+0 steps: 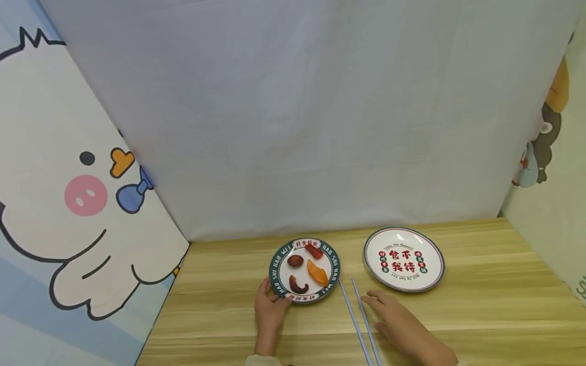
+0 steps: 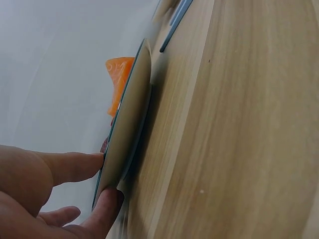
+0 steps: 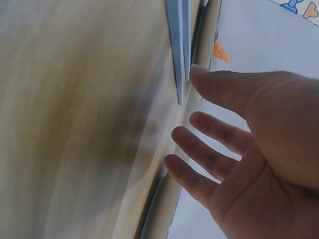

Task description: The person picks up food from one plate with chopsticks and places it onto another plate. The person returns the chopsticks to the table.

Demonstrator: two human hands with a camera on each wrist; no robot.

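Observation:
My left hand [image 1: 270, 307] pinches the near left rim of a green-rimmed plate [image 1: 275, 272], thumb over the edge and a finger beneath it in the left wrist view. On this plate lie a brown oval piece [image 1: 295, 261], a red piece [image 1: 314, 251], an orange slice with pale lines [image 1: 317, 273] and a dark curled tentacle-like piece [image 1: 297, 285]. Two pale blue chopsticks [image 1: 361, 317] lie side by side on the table. Just right of them is my right hand [image 1: 403, 325], fingers spread and holding nothing; the right wrist view shows its thumb close to their ends.
A white plate with red lettering [image 1: 405, 259] stands at the back right, beyond my right hand. The wooden table [image 1: 210, 305] ends at a grey-white cloth backdrop [image 1: 293, 127]. Panels with cartoon prints [image 1: 87, 229] flank both sides.

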